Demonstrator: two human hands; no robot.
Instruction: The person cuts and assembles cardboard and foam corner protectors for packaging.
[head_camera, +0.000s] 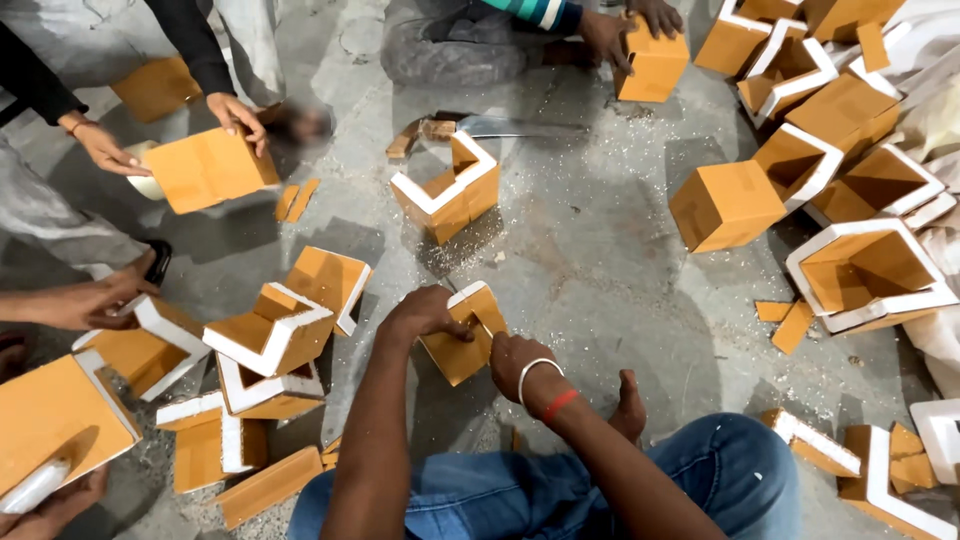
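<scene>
While both hands clamp it, the cardboard-and-foam corner block (463, 333) rests on the concrete floor (600, 250) in front of the knees: left hand (425, 312) closed over its top edge, right hand (515, 362) gripping its lower right side. Probably light and fairly stiff (white foam rim likely crumbles, judging by the crumbs around), so hold the brown card faces.

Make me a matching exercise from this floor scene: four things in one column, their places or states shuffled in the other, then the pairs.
Things:
1. Corner piece with white foam edge
2. Plain cardboard box
3. Flat cardboard panel
4. Red band

Places or states:
A. Standing alone on the grey floor, right of centre
B. Worn on the person's right wrist
C. Held by the person's left hand and right hand
D. Held up by a co-worker's two hands, upper left

Pairs: 1-C, 2-A, 3-D, 4-B
</scene>
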